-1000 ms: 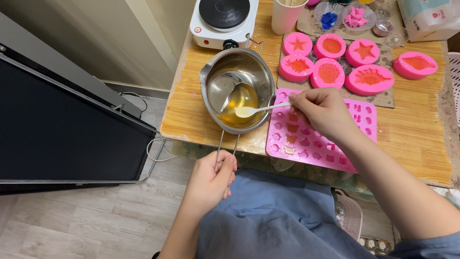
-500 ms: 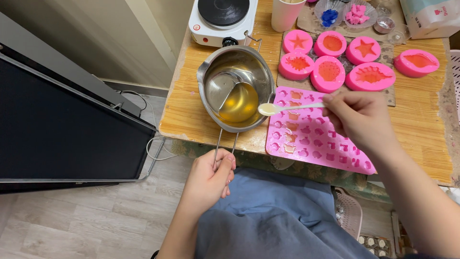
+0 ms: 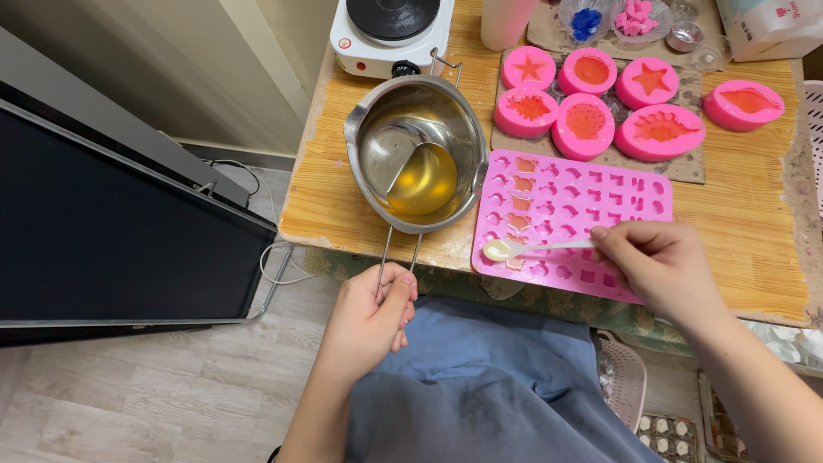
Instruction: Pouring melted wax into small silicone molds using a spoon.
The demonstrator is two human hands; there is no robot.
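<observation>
Left hand (image 3: pixel 370 313) grips the wire handle of the steel pot (image 3: pixel 417 153), golden liquid inside; right hand (image 3: pixel 658 266) pinches a white spoon (image 3: pixel 523 249) over the pink mould tray (image 3: pixel 573 221) on the tabletop (image 3: pixel 744 214). Filling cavities, seemingly; next needs a steady tip.

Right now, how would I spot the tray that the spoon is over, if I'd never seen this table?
Start at the wooden table and find the steel pot of amber liquid near its front edge. Just right of the pot lies a flat pink mould tray, under the white spoon in the right hand. Unlike the round pink moulds behind it, it is one rectangular sheet with rows of many tiny cavities.
</observation>
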